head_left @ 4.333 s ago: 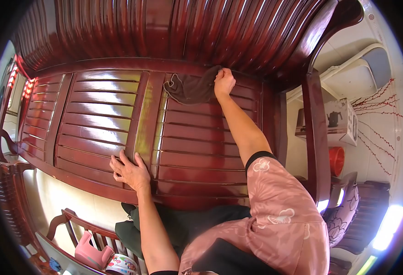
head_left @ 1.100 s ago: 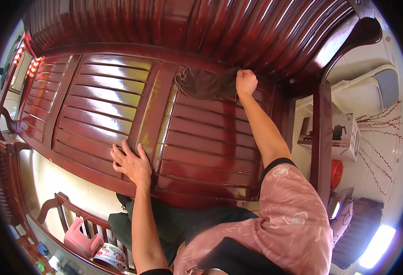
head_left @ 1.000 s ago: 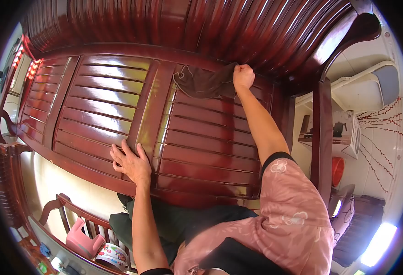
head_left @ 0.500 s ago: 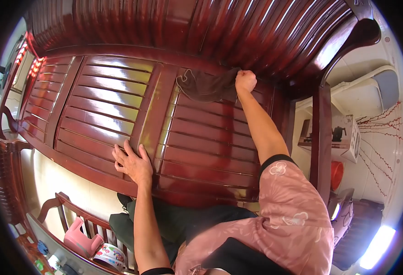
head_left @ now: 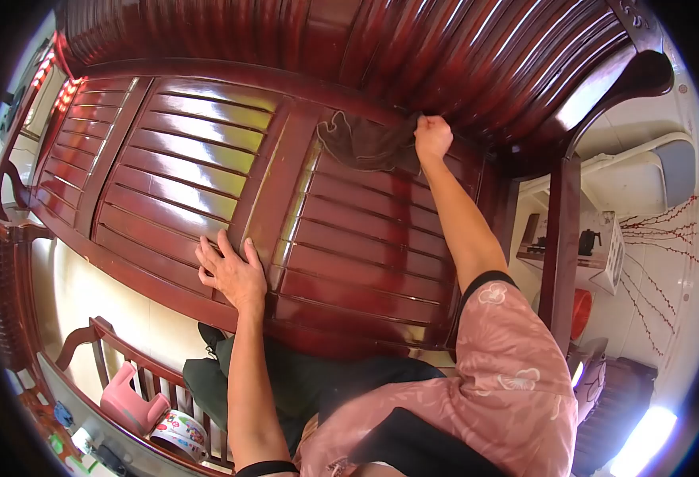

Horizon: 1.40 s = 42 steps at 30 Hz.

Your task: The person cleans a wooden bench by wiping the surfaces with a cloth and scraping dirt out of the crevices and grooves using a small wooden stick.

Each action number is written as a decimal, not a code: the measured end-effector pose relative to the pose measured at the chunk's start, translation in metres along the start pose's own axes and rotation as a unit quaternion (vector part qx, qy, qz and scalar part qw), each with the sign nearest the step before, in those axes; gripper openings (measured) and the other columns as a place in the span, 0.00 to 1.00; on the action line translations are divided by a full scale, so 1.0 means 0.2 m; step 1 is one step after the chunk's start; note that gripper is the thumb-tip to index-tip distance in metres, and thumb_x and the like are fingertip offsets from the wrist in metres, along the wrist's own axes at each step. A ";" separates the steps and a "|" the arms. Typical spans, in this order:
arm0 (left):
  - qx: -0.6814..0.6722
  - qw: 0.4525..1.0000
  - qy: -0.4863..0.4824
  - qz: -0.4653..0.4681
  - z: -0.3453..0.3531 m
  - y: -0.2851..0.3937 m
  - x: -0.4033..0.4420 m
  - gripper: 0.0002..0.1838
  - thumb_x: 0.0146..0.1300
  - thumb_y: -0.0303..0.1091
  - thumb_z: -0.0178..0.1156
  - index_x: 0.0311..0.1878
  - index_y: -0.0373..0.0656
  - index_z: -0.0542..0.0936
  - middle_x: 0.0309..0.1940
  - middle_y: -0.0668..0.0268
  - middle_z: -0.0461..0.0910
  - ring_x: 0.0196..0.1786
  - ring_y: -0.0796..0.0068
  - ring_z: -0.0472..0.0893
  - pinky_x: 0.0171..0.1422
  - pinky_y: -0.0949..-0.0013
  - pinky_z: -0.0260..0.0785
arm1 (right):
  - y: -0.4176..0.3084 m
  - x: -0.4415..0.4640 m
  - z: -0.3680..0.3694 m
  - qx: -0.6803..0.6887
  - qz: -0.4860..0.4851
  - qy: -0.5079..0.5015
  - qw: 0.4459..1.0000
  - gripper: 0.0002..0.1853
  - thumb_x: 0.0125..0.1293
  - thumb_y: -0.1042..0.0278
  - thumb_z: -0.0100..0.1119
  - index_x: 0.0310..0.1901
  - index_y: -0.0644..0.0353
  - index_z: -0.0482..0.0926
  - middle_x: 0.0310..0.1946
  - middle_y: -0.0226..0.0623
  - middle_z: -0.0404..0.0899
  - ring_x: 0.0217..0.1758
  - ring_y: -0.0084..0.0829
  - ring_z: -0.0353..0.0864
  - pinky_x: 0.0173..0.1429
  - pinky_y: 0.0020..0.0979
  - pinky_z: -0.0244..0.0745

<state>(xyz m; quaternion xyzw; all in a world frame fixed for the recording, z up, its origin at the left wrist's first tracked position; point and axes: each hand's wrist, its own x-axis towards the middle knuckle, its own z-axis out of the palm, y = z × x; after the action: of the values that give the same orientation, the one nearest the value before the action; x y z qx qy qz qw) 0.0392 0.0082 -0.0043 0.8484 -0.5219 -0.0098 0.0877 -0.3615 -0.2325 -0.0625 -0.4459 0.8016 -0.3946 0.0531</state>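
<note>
Little changed: right hand (head_left: 433, 139), one o'clock, still clutches cloth (head_left: 368, 145); left hand (head_left: 236, 274) spread on bench (head_left: 357, 240), eight o'clock. Work remains along bench's rear.

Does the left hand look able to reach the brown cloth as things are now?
Probably yes, perhaps with a lean forward: nothing stands on the bench seat between the left hand and the brown cloth, whose left end the right hand leaves free.
</note>
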 end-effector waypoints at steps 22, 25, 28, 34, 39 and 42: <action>0.002 1.000 0.006 0.010 -0.02 0.00 0.01 0.29 0.71 0.51 0.56 0.70 0.49 0.69 0.76 0.50 0.57 0.80 0.52 0.53 0.75 0.38 0.46 | -0.07 -0.03 -0.01 -0.101 0.021 0.054 0.993 0.10 0.63 0.63 0.65 0.32 0.62 0.83 0.25 0.46 0.85 0.34 0.49 0.87 0.45 0.44 0.81; 0.001 1.000 0.015 0.011 0.00 0.00 0.00 0.29 0.71 0.51 0.56 0.70 0.48 0.70 0.76 0.50 0.57 0.80 0.52 0.53 0.75 0.38 0.47 | -0.04 -0.04 -0.01 -0.041 0.035 0.025 0.998 0.09 0.61 0.63 0.64 0.33 0.61 0.84 0.30 0.55 0.84 0.39 0.58 0.85 0.48 0.51 0.80; 0.002 1.000 0.015 0.015 0.00 0.00 0.01 0.29 0.71 0.51 0.56 0.70 0.47 0.69 0.76 0.50 0.57 0.79 0.51 0.53 0.75 0.38 0.47 | -0.02 -0.03 0.05 -0.010 0.037 0.006 0.999 0.08 0.61 0.64 0.65 0.33 0.60 0.83 0.30 0.54 0.84 0.38 0.57 0.85 0.47 0.50 0.81; 0.001 1.000 0.018 0.022 0.01 -0.01 0.00 0.29 0.71 0.50 0.56 0.70 0.47 0.69 0.75 0.49 0.57 0.79 0.50 0.54 0.74 0.38 0.47 | 0.07 -0.13 -0.10 0.013 0.048 0.062 0.997 0.08 0.65 0.65 0.62 0.35 0.61 0.81 0.29 0.54 0.84 0.35 0.56 0.85 0.43 0.50 0.79; 0.011 0.999 0.021 0.026 0.01 -0.01 0.00 0.29 0.71 0.51 0.56 0.70 0.47 0.69 0.75 0.48 0.58 0.78 0.49 0.55 0.74 0.39 0.48 | 0.23 -0.21 -0.16 0.053 0.119 0.085 0.988 0.08 0.68 0.68 0.61 0.39 0.66 0.79 0.23 0.42 0.85 0.28 0.35 0.87 0.40 0.35 0.80; 0.014 0.999 0.023 0.027 0.02 -0.02 0.00 0.29 0.71 0.51 0.56 0.70 0.47 0.69 0.75 0.48 0.58 0.78 0.49 0.55 0.74 0.39 0.48 | 0.19 -0.14 -0.16 0.060 0.087 0.096 0.990 0.09 0.66 0.64 0.63 0.37 0.61 0.81 0.29 0.51 0.85 0.35 0.54 0.85 0.43 0.47 0.80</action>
<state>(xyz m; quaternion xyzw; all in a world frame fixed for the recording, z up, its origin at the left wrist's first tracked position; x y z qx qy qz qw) 0.0417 0.0091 -0.0079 0.8351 -0.5426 0.0193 0.0882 -0.3839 -0.1809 -0.0731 -0.3310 0.8136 -0.4766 0.0367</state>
